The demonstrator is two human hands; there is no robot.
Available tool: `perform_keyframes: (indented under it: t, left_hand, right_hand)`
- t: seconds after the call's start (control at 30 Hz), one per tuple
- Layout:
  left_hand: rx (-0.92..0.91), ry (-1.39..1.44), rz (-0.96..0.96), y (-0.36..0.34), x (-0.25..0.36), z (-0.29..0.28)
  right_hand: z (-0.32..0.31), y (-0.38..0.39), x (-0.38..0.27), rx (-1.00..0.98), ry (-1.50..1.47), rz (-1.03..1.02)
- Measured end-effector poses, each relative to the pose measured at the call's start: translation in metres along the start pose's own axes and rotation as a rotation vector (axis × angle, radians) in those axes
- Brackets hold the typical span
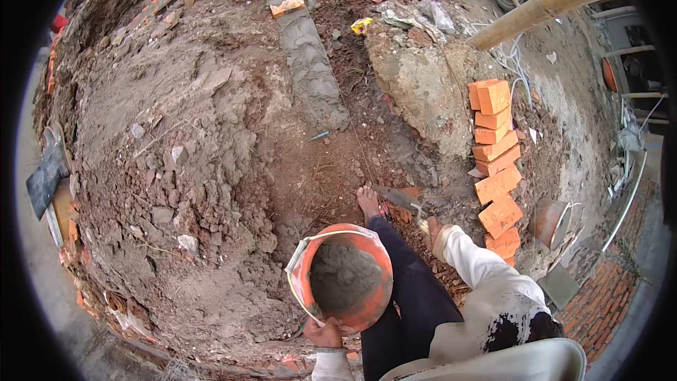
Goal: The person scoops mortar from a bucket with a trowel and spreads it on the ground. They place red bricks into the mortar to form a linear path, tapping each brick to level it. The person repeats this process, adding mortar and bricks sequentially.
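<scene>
A round orange plastic bucket [343, 276], smeared and dull, holds wet grey mortar [341, 276], rough and matt. The flat metal trowel [397, 199] looks tarnished. Stacked orange clay bricks [496, 162] look coarse, matt.

Daylight falls on the raw dirt floor [211, 141] around me. A mortar-topped brick course [296, 35] runs toward twelve o'clock, loose orange bricks [496, 162] lie at three, a wooden pole [543, 3] slants at one.
</scene>
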State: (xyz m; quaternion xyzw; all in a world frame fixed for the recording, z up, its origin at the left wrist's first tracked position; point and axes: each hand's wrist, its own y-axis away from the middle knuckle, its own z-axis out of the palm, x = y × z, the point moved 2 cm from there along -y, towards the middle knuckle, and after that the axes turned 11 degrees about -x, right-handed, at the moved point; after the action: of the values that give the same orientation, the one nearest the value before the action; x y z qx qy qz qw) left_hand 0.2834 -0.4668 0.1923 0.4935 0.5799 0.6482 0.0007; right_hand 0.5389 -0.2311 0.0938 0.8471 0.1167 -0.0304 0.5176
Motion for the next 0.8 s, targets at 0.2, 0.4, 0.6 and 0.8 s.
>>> perform_keyframes:
  t: [0.2, 0.4, 0.6, 0.8]
  left_hand:
    - [-0.131, -0.122, 0.064, 0.0, 0.057, 0.037]
    - [-0.234, -0.267, 0.131, -0.025, 0.072, 0.055]
    - [-0.299, -0.271, 0.155, -0.031, 0.084, 0.102]
    - [-0.353, -0.439, 0.124, -0.011, 0.099, 0.133]
  right_hand:
    - [-0.038, 0.1, 0.026, 0.029, -0.32, -0.013]
    - [-0.046, 0.148, 0.012, -0.105, -0.584, -0.178]
    - [-0.036, 0.12, -0.034, -0.478, -0.25, -0.192]
    - [0.047, 0.065, -0.058, -0.496, -1.046, 0.128]
